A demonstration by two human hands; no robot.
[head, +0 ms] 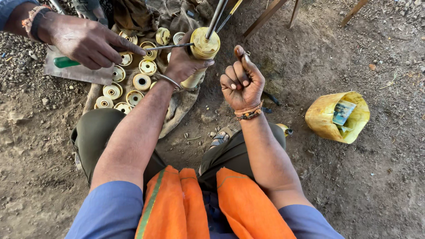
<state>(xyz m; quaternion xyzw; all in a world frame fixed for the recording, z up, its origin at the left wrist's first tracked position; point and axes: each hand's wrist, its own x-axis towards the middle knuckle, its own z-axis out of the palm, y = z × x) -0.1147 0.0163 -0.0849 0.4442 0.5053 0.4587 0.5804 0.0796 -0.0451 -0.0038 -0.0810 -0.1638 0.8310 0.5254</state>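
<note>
Bare, stony dirt ground (389,177) spreads under everything. At far left another person's hand (86,42) holds a green-handled tool (65,62) above yellow spools (128,84) laid on sackcloth (177,106). Beside it, the left hand (183,62) has its fingers clamped round an upright yellow cylinder (201,48) (a thin metal rod (170,46) crosses its top). The right hand (242,82) is curled into a fist near the cylinder. A yellow bag (325,117) lies at right.
</note>
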